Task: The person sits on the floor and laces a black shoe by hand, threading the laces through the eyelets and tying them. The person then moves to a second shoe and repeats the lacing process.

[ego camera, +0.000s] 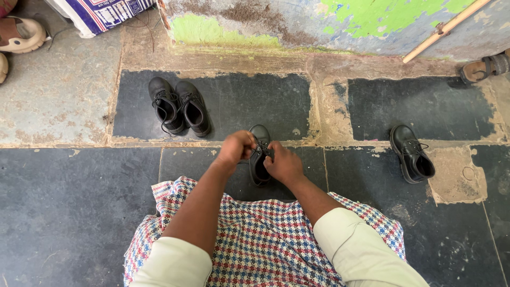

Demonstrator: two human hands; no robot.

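A black lace-up shoe (260,139) stands on the dark stone floor straight in front of me, its toe pointing away. My left hand (236,147) is closed on its laces at the shoe's left side. My right hand (283,163) grips the laces on the right side and covers part of the shoe's opening. Both forearms reach out over a checked red, blue and white cloth (260,239) on my lap.
A pair of black shoes (178,106) stands to the far left. A single black shoe (412,154) lies to the right. A peeling green and grey wall (319,21) runs along the back with a stick (443,27) leaning on it. Sandals (21,34) lie at far left.
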